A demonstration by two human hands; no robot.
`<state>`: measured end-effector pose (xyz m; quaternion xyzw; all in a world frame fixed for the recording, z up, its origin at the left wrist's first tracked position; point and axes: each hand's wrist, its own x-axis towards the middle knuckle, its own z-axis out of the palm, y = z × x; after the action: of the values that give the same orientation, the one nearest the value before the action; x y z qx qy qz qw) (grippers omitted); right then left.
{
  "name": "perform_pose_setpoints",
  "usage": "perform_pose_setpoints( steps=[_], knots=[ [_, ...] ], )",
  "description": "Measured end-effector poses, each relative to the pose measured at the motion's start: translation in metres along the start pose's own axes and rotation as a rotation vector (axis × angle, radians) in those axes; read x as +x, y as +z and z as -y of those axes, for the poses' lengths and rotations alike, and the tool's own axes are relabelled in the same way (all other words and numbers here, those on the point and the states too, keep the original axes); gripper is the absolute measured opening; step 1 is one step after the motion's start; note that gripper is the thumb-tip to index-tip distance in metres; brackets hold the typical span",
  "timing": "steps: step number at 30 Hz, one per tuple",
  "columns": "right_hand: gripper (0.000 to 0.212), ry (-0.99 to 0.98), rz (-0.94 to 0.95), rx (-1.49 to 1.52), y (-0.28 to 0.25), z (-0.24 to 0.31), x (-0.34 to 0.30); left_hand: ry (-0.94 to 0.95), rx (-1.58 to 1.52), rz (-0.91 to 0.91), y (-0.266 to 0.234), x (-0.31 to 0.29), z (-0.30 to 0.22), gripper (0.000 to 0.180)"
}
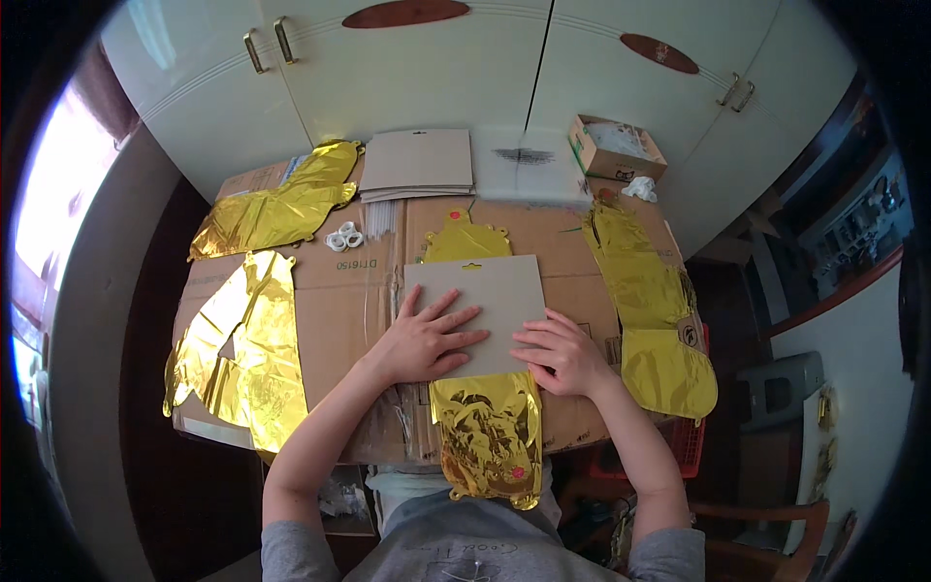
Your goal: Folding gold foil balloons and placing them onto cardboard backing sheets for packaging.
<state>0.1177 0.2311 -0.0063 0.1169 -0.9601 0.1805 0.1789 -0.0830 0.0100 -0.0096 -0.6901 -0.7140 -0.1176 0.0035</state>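
A grey cardboard sheet (504, 286) with a small hang hole lies on top of a flat gold foil balloon (490, 427). The foil sticks out beyond the sheet at the far end and at the near end, where it hangs over the table edge toward my lap. My left hand (427, 339) rests flat on the sheet's left half, fingers spread. At the sheet's right edge is my right hand (561, 354), its fingers stretched across the edge and its thumb bent beneath them. Neither hand grips anything.
More flat gold foil balloons lie at the far left (276, 209), near left (267, 339) and right (650, 320). Behind stand a stack of grey cardboard sheets (417, 160), clear plastic bags (529, 165) and an open box (616, 150). White rings (344, 237) sit on the cardboard-covered table (339, 291).
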Motion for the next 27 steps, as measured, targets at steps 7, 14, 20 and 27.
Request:
perform_pose_setpoints(
  steps=[7,14,20,27],
  knots=[
    [0.025,0.006,0.019,-0.012,0.001,0.0,0.0,-0.006,-0.01,0.052,-0.004,0.001,-0.001,0.047],
    [0.04,0.011,0.197,-0.158,-0.016,0.012,-0.004,0.007,0.002,0.047,-0.003,0.001,0.002,0.045],
    [0.088,-0.118,0.586,-0.194,-0.053,0.082,-0.036,0.001,-0.024,0.045,-0.002,-0.001,0.001,0.043],
    [0.035,-0.269,-0.009,-0.154,-0.012,0.097,-0.054,0.013,-0.03,0.042,-0.003,0.002,0.001,0.042]
  ],
)
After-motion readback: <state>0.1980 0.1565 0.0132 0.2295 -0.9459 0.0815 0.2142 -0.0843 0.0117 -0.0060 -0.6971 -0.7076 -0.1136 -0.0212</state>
